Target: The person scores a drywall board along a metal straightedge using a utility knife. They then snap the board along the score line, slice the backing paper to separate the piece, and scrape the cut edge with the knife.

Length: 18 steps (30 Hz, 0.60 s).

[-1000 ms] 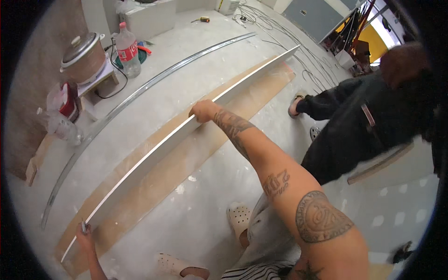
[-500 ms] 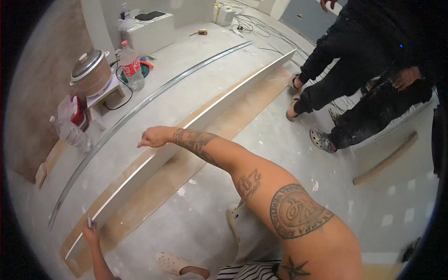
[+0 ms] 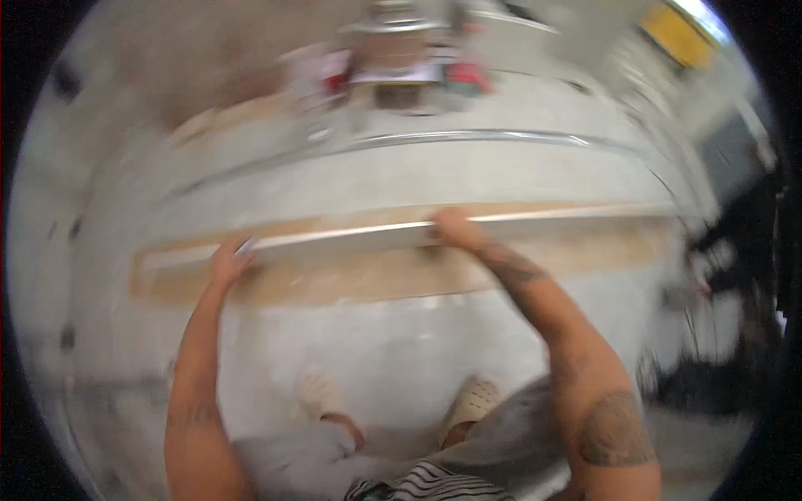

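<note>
A long, narrow white board (image 3: 351, 241) stretches left to right in front of me, over a brown strip (image 3: 376, 282) on the floor that shows on both sides of it. My left hand (image 3: 229, 264) is closed on the board towards its left end. A small, shiny metallic thing (image 3: 245, 246) shows at its fingers, too blurred to name. Near the middle of the board, my right hand (image 3: 455, 230) grips its upper edge, with the fingertips partly hidden. Both arms reach forward, apart from each other.
Beyond the board a long metal profile (image 3: 468, 136) lies on the pale floor. Farther back are a pot (image 3: 393, 46) on a small stand and blurred red and pink things. A person in dark clothes (image 3: 735, 225) is at the right. My light clogs (image 3: 474, 401) are below.
My view has swung round, so the board now runs crosswise. My right hand, previously stretched out above the board, has come down onto its edge. The left hand stays on the board.
</note>
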Motion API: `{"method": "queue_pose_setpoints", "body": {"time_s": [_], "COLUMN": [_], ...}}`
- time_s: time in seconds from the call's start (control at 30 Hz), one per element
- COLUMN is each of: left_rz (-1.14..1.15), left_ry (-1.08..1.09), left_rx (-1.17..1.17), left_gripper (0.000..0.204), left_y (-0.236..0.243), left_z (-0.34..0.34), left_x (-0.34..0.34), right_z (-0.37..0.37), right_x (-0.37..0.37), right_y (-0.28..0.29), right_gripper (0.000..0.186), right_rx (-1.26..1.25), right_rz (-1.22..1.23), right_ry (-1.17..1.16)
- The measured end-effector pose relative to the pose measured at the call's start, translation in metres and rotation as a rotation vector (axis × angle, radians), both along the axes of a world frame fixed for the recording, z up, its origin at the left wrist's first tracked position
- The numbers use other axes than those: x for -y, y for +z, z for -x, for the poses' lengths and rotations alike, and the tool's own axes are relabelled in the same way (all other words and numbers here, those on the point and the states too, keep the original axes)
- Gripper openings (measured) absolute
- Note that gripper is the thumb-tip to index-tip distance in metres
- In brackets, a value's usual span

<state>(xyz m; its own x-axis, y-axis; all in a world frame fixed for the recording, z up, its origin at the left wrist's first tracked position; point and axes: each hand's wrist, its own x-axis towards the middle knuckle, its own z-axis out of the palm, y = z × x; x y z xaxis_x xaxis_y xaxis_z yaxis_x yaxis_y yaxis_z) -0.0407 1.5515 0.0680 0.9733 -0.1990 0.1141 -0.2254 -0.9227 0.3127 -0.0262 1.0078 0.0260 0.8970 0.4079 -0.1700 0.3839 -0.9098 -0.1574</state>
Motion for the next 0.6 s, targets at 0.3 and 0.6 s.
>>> {"method": "queue_pose_setpoints", "body": {"time_s": [0.3, 0.6], "left_rz": [-0.267, 0.847], "left_ry": [0.779, 1.099], "left_rx": [-0.049, 0.108], "left_gripper": [0.043, 0.011], "left_y": [0.046, 0.040], "left_z": [0.054, 0.140], "left_x": [-0.196, -0.261], "right_z": [0.019, 0.043], "right_x": [0.007, 0.096], "right_y": [0.032, 0.054], "right_gripper": [0.026, 0.027], "right_rx": [-0.080, -0.141], "right_rz": [0.009, 0.137], "right_ry": [0.049, -0.109]}}
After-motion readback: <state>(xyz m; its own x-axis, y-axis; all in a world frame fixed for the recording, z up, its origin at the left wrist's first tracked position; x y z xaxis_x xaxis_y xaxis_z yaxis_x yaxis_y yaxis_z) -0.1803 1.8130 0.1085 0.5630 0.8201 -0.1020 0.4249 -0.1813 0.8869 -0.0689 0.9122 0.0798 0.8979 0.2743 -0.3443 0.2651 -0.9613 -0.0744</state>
